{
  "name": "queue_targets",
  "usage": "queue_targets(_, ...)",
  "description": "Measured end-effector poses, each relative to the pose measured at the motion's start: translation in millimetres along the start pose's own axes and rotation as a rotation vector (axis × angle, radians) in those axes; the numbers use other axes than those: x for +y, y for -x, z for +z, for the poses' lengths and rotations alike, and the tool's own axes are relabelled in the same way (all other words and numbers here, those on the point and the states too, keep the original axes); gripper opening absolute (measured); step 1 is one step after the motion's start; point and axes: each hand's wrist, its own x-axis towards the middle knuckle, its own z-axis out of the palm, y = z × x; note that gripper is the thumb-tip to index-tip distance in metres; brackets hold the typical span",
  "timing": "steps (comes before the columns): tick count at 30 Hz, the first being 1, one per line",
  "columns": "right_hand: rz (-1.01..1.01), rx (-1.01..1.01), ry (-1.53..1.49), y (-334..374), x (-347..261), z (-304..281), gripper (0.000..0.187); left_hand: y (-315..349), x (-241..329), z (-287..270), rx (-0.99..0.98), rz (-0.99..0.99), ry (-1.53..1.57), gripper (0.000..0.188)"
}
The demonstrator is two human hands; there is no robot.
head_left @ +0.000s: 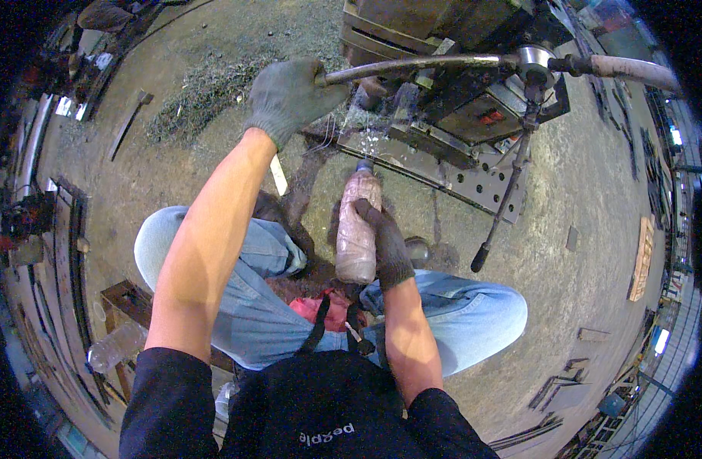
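Your left hand (pixel 290 99) is gripping the lever (pixel 427 64); your right hand (pixel 388 243) is gripping the bottle (pixel 356 229). You're perhaps risking splashing the machine (pixel 469 118); oversqueezing would be the cause.

Low, with both arms (pixel 216 229) stretched forward, bare below short sleeves, near a bottle (pixel 355 249).
Clasps the bottle from its right with the gloved right hand (pixel 389 245). Grips beyond and left of it with the gloved left hand (pixel 297 99), back upward, fingers curled in. Has both knees (pixel 156 241) bent, spread to either side of it.
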Motion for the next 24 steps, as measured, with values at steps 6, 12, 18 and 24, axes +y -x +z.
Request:
queue_targets(6,0.044,-0.013,-0.047,2.7,-0.4,3.9,0.035,-1.8,-3.5,3.9,0.015,0.019,-0.011,0.050)
queue_targets(12,0.091,-0.036,-0.048,8.1,-6.1,5.7,0.038,1.1,-1.5,3.9,0.016,0.013,0.014,0.051)
queue_targets(18,0.098,-0.043,-0.047,10.1,-8.4,6.6,0.042,2.9,-1.4,5.3,0.039,0.008,0.025,0.051)
queue_targets(24,0.106,-0.049,-0.051,9.3,-9.7,7.8,0.045,1.8,-0.9,8.0,0.085,0.057,0.032,0.047)
